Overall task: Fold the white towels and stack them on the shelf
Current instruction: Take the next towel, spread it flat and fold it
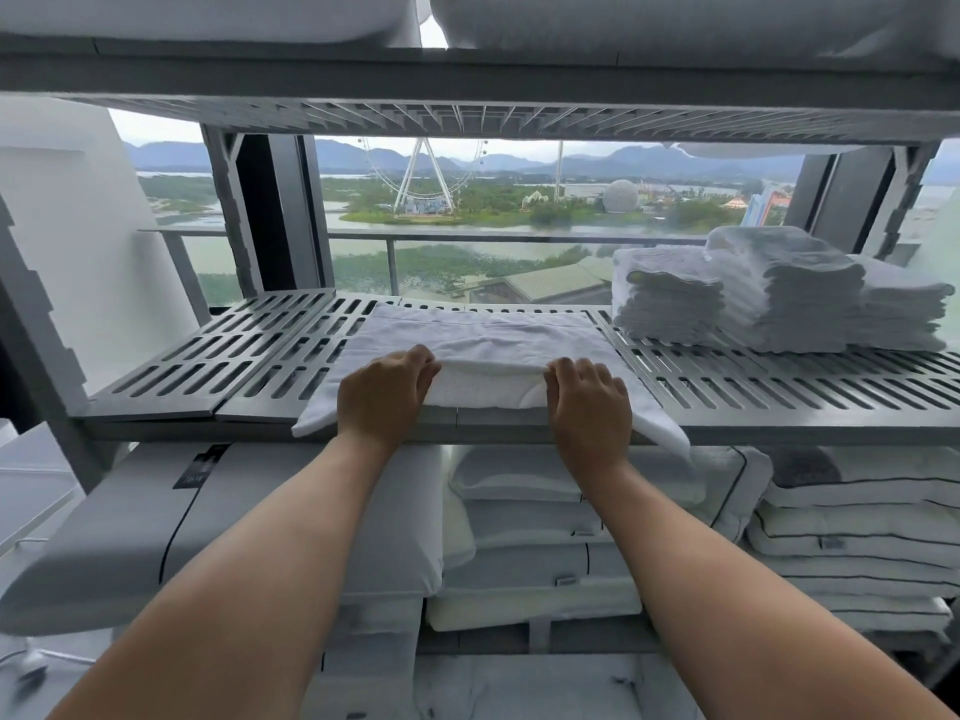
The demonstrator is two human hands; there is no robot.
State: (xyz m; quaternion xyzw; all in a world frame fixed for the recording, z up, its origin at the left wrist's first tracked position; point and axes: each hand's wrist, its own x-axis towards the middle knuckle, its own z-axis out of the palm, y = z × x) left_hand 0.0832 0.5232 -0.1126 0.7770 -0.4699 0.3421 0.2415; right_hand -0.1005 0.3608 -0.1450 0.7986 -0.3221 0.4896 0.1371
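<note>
A white towel [483,337] lies spread on the grey slotted shelf [249,361], its near corners hanging over the front edge. The towel's near edge is lifted into a fold. My left hand [387,394] grips that fold at its left end, fingers curled over the cloth. My right hand [587,402] grips the same fold at its right end. Stacks of folded white towels [779,293] stand on the right of the same shelf, two or three piles side by side.
The shelf above [467,80] carries white bedding. Below the shelf lie piled pillows [545,537] and folded bedding [857,537]. A window with a railing is behind the rack. A grey upright post [36,314] stands at the left.
</note>
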